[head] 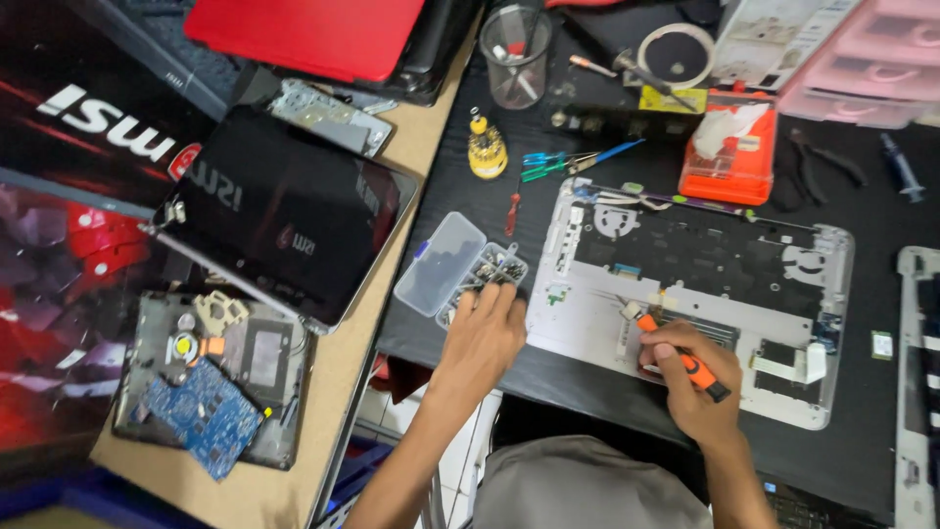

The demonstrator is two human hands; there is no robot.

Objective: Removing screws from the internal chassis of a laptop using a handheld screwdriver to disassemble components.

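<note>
An opened silver laptop base (597, 328) lies upside down on the black desk, its dark inner board exposed. My right hand (690, 377) grips an orange-handled screwdriver (685, 360), with the tip down on the base's lower middle area. My left hand (482, 333) rests with its fingers in a small clear plastic screw box (460, 264), lid open, just left of the laptop base.
A laptop screen panel (284, 211) and a blue circuit board in a dark case (211, 411) lie on the left. Behind are a yellow precision screwdriver (487, 147), tweezers (573, 160), an orange box (729, 157), a clear cup (516, 54), pink drawers (862, 59) and another silver part (916, 382).
</note>
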